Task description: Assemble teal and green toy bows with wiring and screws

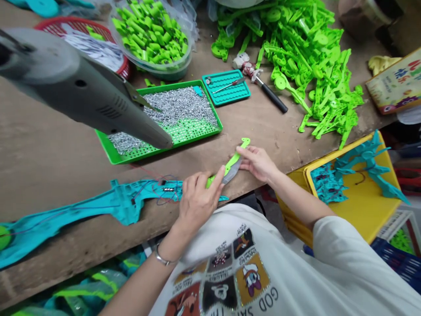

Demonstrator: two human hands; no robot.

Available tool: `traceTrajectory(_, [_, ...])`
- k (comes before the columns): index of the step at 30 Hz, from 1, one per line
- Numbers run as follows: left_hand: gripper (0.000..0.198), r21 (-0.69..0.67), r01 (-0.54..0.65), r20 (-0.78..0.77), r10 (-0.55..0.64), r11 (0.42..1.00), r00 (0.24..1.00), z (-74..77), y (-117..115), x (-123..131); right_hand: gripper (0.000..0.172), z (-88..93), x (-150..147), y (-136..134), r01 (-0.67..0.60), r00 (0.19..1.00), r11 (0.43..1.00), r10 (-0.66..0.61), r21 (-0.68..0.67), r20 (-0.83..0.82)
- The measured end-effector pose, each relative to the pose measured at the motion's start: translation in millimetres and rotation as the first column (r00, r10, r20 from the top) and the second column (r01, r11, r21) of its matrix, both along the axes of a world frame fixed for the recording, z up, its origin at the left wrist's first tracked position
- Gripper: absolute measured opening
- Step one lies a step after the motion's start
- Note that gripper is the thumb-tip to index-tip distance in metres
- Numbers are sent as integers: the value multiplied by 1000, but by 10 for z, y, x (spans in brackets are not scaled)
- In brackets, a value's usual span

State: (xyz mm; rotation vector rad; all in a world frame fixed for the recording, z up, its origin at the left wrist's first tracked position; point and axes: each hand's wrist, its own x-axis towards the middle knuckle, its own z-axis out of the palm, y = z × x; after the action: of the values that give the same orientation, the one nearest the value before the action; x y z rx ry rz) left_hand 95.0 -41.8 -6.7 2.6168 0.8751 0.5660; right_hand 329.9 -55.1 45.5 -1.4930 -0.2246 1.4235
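left hand [199,197], silver bangle [162,258] at its wrist: fingers curved down and closed over the lower end of a lime-green strip [234,160]; how the palm side bears on it is hidden.

right hand [258,163]: thumb and fingertips drawn together in a pinch at the upper part of the same strip, its hooked tip protruding free.

lime-green strip: slanted between both hands, above the near side of the wooden table [250,125]; grey piece [232,172] lying along its lower side.

turquoise long part [128,199], with thin wires and small metal coils: on the table, stretching leftward; right end partly covered by the left hand, narrow tip showing beyond.

edges: table's front edge just below the hands, near the white shirt [250,245]; yellow bin [358,210] beyond the edge, beside the right forearm.

room: bare tabletop from the strip's tip up to the black-handled tool [271,94] and the heap of lime-green parts [315,66]; to the left, a green tray [197,138] of small metal pieces, the grey power tool [98,92] slanting above it.
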Motion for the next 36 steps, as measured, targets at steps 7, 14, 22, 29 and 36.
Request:
traceTrajectory(7, [59,-292,39,106,-8,956,994,335,169,-25,50,-101,-245,-92,19,1000,999,-19,27,-10])
traceTrajectory(14, [47,-705,72,-10,-112,705,994,576,775,220,50,-84,-220,-88,-13,999,1000,12,21,42])
traceTrajectory(22, [59,-925,126,-36,-412,359,911,634,1134,243,55,50,-254,-112,34,998,996,-37,80,43])
traceTrajectory(29, [49,-908,245,-7,-598,340,802,612,1215,191,54,109,-333,-118,48,995,994,-57,98,87])
traceTrajectory(36, [39,-834,315,-6,-578,453,816,565,1103,180,54,116,-387,-110,77,990,990,-90,120,106])
